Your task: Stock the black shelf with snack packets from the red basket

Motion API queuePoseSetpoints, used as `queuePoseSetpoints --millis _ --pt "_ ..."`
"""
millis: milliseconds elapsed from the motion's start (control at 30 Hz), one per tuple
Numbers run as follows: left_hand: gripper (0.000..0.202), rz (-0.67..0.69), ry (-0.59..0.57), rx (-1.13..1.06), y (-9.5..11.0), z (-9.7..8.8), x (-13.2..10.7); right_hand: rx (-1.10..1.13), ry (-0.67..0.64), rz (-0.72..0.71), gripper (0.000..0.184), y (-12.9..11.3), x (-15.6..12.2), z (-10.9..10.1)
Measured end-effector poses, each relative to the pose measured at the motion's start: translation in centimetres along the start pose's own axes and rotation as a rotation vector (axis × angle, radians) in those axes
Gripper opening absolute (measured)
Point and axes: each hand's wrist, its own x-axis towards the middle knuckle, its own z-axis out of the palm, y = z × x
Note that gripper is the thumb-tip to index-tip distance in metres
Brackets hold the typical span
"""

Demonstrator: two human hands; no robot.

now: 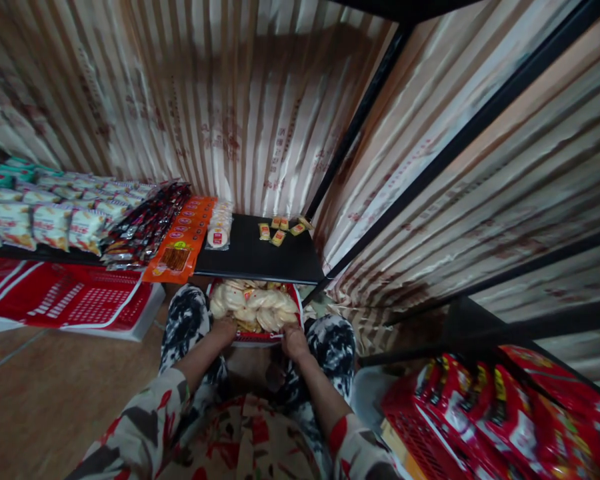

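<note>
A red basket [260,337] sits between my knees, partly under the front edge of the black shelf [260,260]. It is filled with pale, round packaged snacks [255,303], and a few yellowish packs show near its front. My left hand [224,331] is closed at the basket's near left corner. At the near right corner, my right hand [295,343] is closed on the rim. The fingertips of both hands are partly hidden by the basket and the dim light.
Small yellow packets [279,237], white wrapped round snacks [219,233], orange packs [180,240], dark packs [147,223] and white snack bags [53,223] line the shelf. Red baskets [80,297] stand at left. Red packages [500,400] lie at right, near black shelf posts [415,187].
</note>
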Motion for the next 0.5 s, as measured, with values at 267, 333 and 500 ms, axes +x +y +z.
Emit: queuePoseSetpoints --millis 267,333,500 --pt "0.039 -0.037 -0.056 0.037 0.7 -0.3 -0.7 -0.080 -0.067 0.019 0.028 -0.3 -0.9 -0.4" --pt "0.038 -0.024 -0.083 0.036 0.8 -0.4 -0.8 -0.098 -0.100 0.023 0.026 -0.2 -1.1 -0.5" --pt "0.029 0.019 -0.138 0.051 0.8 -0.8 -0.9 -0.123 -0.149 0.049 0.032 -0.5 -1.2 -0.8"
